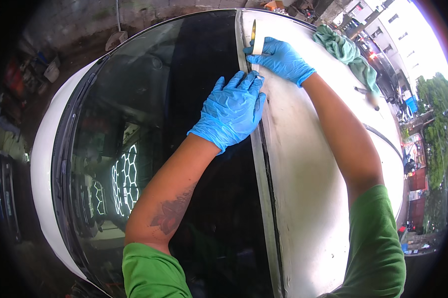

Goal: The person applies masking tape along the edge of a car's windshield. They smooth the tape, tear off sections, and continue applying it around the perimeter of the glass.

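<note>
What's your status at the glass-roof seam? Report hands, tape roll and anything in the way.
Left hand spread over pale strip. Right hand gripping tape roll. Green cloth on roof, apart from both hands.

Upper-right sky (pixel 435 35) glares white; windshield (pixel 139 109) mirrors glowing hexagons (pixel 129 174); picture edges bow into darkness.

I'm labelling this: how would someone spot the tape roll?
On the white car roof, find the seam beside dark glass. Near its far end, the right hand holds the tape roll, a pale ring, yellowish inside, unlike the crumpled green cloth.
</note>
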`<state>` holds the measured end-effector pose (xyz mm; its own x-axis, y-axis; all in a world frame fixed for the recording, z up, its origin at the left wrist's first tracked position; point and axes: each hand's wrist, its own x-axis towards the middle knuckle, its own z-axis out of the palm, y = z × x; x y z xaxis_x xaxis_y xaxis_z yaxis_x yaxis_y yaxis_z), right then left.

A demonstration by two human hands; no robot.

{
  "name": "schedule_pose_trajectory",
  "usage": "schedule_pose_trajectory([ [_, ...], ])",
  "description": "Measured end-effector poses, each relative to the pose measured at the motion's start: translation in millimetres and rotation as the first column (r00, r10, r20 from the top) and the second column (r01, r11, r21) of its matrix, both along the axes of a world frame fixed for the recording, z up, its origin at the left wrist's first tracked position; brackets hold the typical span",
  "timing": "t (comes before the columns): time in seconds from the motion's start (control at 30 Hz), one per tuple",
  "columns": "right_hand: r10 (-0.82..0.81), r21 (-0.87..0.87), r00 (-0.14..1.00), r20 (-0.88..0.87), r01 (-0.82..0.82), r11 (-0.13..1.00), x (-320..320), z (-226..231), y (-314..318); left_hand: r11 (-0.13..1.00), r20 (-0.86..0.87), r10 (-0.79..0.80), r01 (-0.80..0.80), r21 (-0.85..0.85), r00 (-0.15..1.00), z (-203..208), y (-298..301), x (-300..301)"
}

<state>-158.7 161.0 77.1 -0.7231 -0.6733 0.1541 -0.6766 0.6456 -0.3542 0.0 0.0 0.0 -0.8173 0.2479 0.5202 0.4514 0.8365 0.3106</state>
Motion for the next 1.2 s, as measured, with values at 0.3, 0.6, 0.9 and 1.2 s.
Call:
schedule_pose_trajectory([
  [0.3, -0.142, -0.157, 0.983, 0.113, 0.158, 0.975, -9, -5, -15, 0.999, -0.063, -0.044, 0.045, 0.013, 0.997, -2, 0, 9],
  [0.6, 0.006, -0.164, 0.936, 0.352, 0.055, 0.985, -15, 29, -2, 0.999, -0.035, -0.030, 0.031, 0.021, 0.999, -3, 1, 12],
  [0.9, -0.015, -0.034, 1.000, 0.011, 0.015, 0.999, -12, -4, -7, 0.999, -0.052, -0.023, 0.025, 0.035, 0.998, -5, 2, 11],
  [1.2, -0.038, 0.030, 0.976, -0.214, 0.045, 0.999, -7, -14, -18, 0.999, -0.057, -0.033, 0.035, 0.030, 0.998, -4, 2, 11],
])
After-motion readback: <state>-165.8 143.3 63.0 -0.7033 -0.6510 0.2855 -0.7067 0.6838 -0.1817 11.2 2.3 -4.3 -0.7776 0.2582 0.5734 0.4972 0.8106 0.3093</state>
